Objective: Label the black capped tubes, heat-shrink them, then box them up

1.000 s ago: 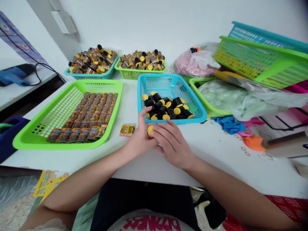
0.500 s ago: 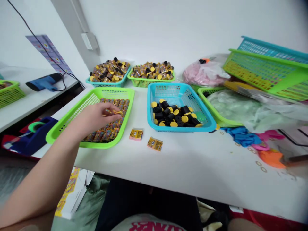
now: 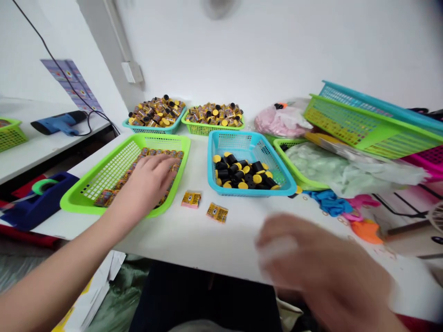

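Observation:
My left hand [image 3: 151, 182] reaches into the near green basket [image 3: 65, 199], over rows of small wrapped cylinders with printed sleeves [image 3: 149, 152]. Its fingers are together and bent downward; the fingertips and anything between them are hidden. My right hand [image 3: 304, 258] is raised above the front of the white table, smeared by motion. A pale patch shows near its fingertips, too blurred to name. Two small stacks of printed yellow labels, a left stack [image 3: 191, 199] and a right stack [image 3: 217, 212], lie between the hands. Behind them a blue basket [image 3: 290, 190] holds black cylinders with yellow caps [image 3: 242, 171].
Two baskets of labelled cylinders, a blue one [image 3: 157, 113] and a green one [image 3: 213, 115], stand by the wall. Stacked baskets [image 3: 367, 124], plastic bags [image 3: 321, 161] and coloured balloons [image 3: 332, 203] crowd the right. A tape dispenser [image 3: 41, 198] and a heat gun [image 3: 60, 123] are at left.
My left hand has moved slightly down in the green basket, its fingers now turned downward. My right hand has come into view from the lower right. The camera view has shifted a little.

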A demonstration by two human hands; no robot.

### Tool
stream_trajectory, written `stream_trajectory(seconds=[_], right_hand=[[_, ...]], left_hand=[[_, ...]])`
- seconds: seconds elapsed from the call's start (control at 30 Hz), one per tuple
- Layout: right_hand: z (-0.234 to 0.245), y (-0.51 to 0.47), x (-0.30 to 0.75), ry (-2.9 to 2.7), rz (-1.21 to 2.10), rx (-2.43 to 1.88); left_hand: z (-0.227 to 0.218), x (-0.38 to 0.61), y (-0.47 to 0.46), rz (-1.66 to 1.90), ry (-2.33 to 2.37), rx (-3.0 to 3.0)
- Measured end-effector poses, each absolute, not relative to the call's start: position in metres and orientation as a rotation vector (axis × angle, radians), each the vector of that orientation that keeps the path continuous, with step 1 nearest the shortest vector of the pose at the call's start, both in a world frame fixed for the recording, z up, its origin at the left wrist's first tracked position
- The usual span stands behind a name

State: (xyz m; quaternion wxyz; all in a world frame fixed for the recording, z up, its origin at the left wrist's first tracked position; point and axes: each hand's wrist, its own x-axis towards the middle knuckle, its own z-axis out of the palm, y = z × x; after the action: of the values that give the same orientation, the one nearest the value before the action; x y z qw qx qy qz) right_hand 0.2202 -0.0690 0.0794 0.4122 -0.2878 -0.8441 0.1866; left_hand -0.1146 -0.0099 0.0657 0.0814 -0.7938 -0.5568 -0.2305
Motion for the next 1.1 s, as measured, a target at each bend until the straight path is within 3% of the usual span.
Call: stream_trajectory(seconds=[0.07,0.17,0.3,0.47,0.63,0.77,0.87,1.0,1.1], right_hand=[[0.084,-0.022,0.21,-2.205,0.373,-0.95],[0.077,0.049,0.195,-2.519,0.22,-1.562],[0.064,0.097,0.177,-2.708,0.323,-1.717],[0.069,0.099,0.177,-2.681,0.383,-1.848],[0.072,0.072,0.204,-2.326,0.377,-1.736],[0.049,0.041,0.215,-1.808,0.519,-1.12],[0.027,0.026,0.211,-1.685,0.624,-0.773],[0.015,0.017,0.209,-1.585,0.791,-0.688],[0.016,0.015,0.214,-1.537,0.862,-0.717]], left_hand=[[0.058,-0.092,-0.027,-0.735,-1.246,-2.603],[0.032,-0.055,-0.036,-0.335,-0.841,-2.902],[-0.005,-0.024,-0.024,0.002,-0.871,-2.852],[-0.021,-0.022,-0.024,0.079,-0.709,-2.754],[-0.021,-0.026,-0.039,-0.117,-0.928,-2.914],[-0.015,-0.032,-0.044,-0.461,-1.362,-3.054],[0.0,-0.028,-0.036,-0.878,-1.392,-3.108],[0.026,-0.011,-0.014,-1.318,-1.531,-3.188],[0.035,-0.004,-0.003,-1.244,-1.597,-3.181]])
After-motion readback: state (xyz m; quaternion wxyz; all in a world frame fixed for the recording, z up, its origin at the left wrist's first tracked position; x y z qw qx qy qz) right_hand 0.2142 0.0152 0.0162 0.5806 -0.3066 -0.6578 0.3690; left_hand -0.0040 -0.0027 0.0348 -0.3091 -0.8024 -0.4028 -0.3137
